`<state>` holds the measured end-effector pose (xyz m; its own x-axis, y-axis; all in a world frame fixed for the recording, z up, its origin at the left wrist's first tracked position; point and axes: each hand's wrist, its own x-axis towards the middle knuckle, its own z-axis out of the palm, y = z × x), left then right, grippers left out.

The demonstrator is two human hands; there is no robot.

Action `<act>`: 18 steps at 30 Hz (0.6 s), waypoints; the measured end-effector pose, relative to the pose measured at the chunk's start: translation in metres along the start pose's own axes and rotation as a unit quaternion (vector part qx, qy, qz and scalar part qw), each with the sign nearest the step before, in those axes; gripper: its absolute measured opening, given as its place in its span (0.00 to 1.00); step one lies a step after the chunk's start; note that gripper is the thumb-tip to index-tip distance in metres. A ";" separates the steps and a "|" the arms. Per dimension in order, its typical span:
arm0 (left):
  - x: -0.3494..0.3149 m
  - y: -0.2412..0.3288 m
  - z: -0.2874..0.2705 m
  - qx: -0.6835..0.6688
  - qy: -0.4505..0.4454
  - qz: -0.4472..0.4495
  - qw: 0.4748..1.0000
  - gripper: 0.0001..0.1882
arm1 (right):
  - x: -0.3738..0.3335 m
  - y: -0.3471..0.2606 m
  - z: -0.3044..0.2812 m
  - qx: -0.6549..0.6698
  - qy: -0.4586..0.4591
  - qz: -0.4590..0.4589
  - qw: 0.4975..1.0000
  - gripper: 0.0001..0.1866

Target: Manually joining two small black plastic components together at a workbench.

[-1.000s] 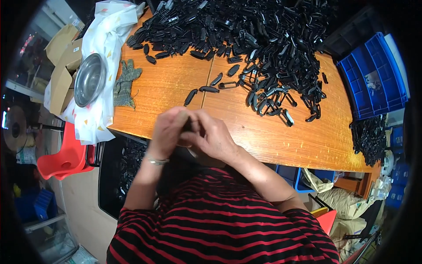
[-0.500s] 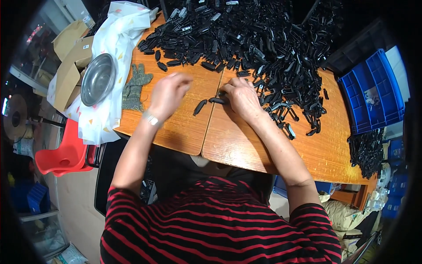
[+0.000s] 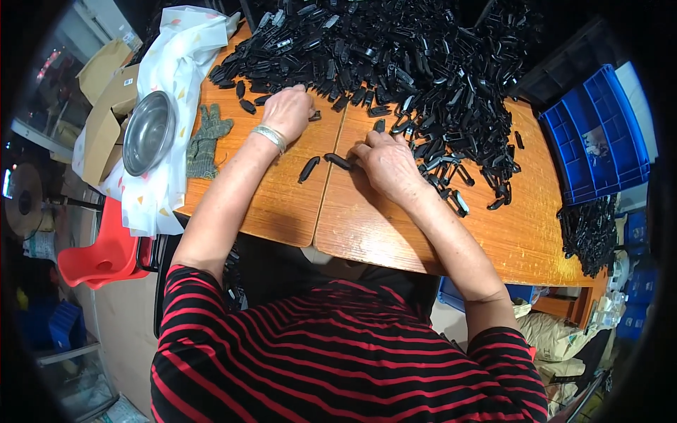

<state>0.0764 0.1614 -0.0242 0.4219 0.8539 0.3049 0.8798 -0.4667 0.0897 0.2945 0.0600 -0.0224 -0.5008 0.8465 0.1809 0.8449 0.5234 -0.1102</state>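
Observation:
Reaching to the near edge of the heap, my left hand (image 3: 288, 113) has its fingers closed at a small black plastic part (image 3: 315, 115); its grip is partly hidden. My right hand (image 3: 385, 161) rests on the table with curled fingers, and the end of a curved black plastic part (image 3: 338, 161) meets its thumb side. Another elongated black part (image 3: 309, 169) lies loose just left of that one. Beyond both hands spreads a large heap of black plastic parts (image 3: 395, 63), and some of them lie close to my right knuckles.
The wooden table (image 3: 374, 233) has a seam down its middle. At left are a grey knit glove (image 3: 209, 144), a metal bowl (image 3: 149, 134) on white patterned sheeting (image 3: 166, 70), and a red chair (image 3: 106, 254). A blue crate (image 3: 596, 141) stands at right.
My left hand has moved forward and right to the heap's edge, and its fingers have closed at a part there. My right hand stays nearly in place. The view has shifted slightly.

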 end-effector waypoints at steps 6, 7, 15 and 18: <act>-0.023 0.001 -0.013 -0.130 -0.030 -0.067 0.989 0.10 | -0.006 0.002 0.000 0.037 0.000 0.002 0.999 0.09; -0.027 0.000 -0.012 -0.130 -0.030 -0.069 0.989 0.10 | -0.004 0.001 0.000 0.028 0.004 0.000 1.000 0.09; -0.049 0.018 -0.001 -0.536 0.009 -0.155 0.830 0.11 | 0.000 -0.007 -0.011 0.167 0.148 0.066 0.973 0.09; -0.063 0.047 -0.016 -0.695 0.006 -0.152 0.703 0.13 | -0.002 -0.019 -0.013 0.267 0.221 0.090 0.934 0.10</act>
<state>0.0874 0.0822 -0.0245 0.2515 0.9646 0.0793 -0.1394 -0.0450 0.9892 0.2824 0.0469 -0.0085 -0.1334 0.8640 0.4854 0.6348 0.4506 -0.6276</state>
